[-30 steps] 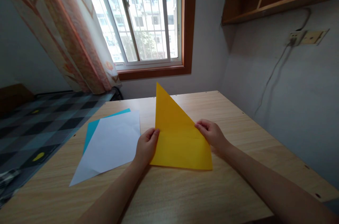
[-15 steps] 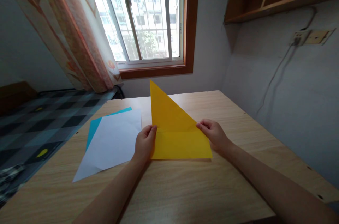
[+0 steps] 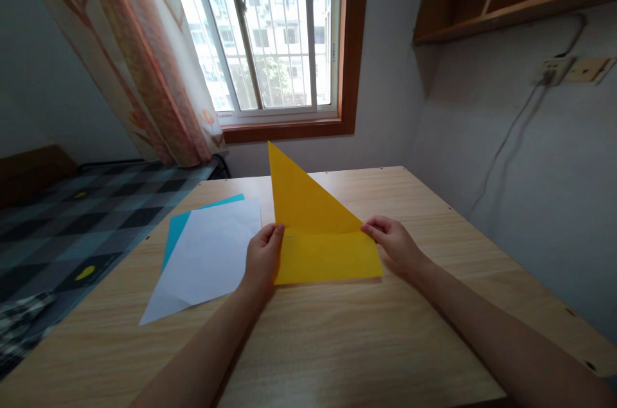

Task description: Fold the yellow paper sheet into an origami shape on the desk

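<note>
Between my two hands is a sheet of yellow paper (image 3: pixel 315 209), with a slanted upper right edge and a tall point at its upper left. A crease runs across it, level with my fingers, and the paper bends there. My left hand (image 3: pixel 264 257) pinches its left edge, thumb on top. On the slanted edge at the right, my right hand (image 3: pixel 393 241) pinches the paper at the end of the crease. The fingers behind the sheet are hidden. Left of my left hand lie a white sheet (image 3: pixel 207 254) and, partly under it, a blue sheet (image 3: pixel 179 231).
The wooden table (image 3: pixel 337 344) carries all the sheets. Beyond it are a window (image 3: pixel 270 35) and a flowered curtain (image 3: pixel 159 61). A bed with a checked cover (image 3: pixel 106 215) stands at the left. A wall shelf (image 3: pixel 520 9) and a socket with a cord (image 3: pixel 552 70) are at the right.
The yellow paper now bends more sharply along its crease, and its lower edge has risen slightly. Both hands keep their pinch. The whole view has shifted a little.
</note>
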